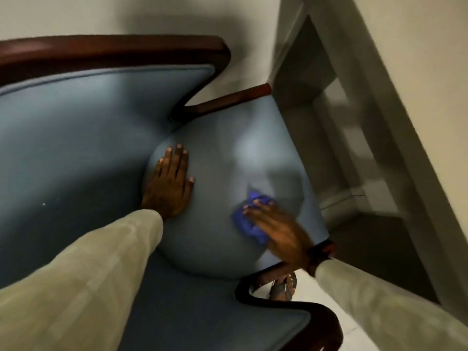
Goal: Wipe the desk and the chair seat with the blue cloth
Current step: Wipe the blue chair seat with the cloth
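Right hand (278, 231) pressed flat on blue cloth (249, 219), fingers together, at 4 o'clock on chair seat (215, 173); blur suggests wiping stroke. Left hand (169, 181) splayed, empty, at 9 o'clock, likely bracing body over seat. Desk not identifiable.
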